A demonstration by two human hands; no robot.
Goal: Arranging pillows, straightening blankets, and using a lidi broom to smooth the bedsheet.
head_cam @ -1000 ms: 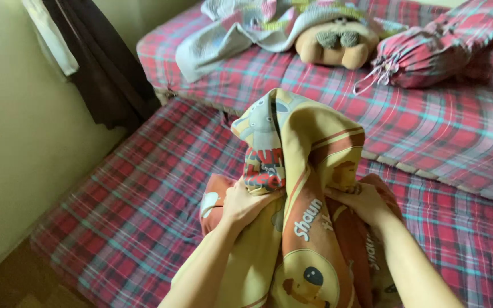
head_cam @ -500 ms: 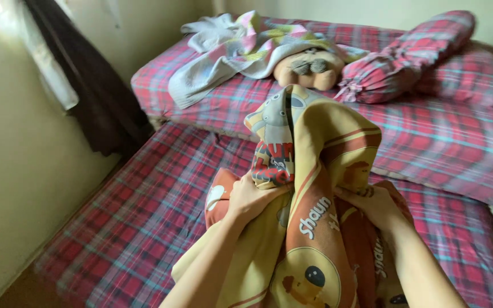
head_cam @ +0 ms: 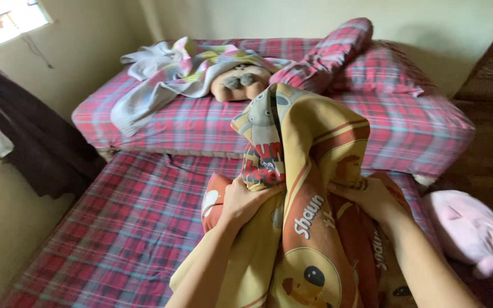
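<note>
Over lower mattress: left hand, right hand gripping cartoon blanket.

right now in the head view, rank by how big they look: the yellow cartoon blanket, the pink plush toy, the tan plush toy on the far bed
1. yellow cartoon blanket, held up by left hand and right hand, largest, though nearness to the camera inflates it.
2. pink plush toy.
3. tan plush toy, partly covered and farther off, so its rank against the pink one is unsure.
</note>
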